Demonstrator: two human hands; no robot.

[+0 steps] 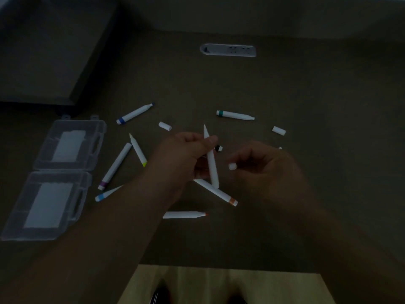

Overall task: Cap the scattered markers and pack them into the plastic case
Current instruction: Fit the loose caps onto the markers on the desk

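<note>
The scene is dim, and colours are hard to make out. An uncapped white marker (210,160) is pinched near its upper end between the thumb and curled fingers of the left hand (186,155), its pale tip pointing away from the person; its lower end hangs free below the fingers. A small white cap (232,166) is held at the curled fingertips of the right hand (263,165), just right of the marker barrel and apart from it. A short black-banded piece (218,148) is partly hidden behind the left thumb, so its full shape cannot be told. Below the left fingers an orange-banded marker (215,190) lies partly covered by the held marker, and a red-tipped marker (185,214) has its left end cut off by the forearm. Loose cylindrical caps (164,126) lie above the hands. Far left of the fingers, the clear plastic case (54,178) lies open, hinged flat, with moulded handles. The table (306,95) looks matte and brown.
</note>
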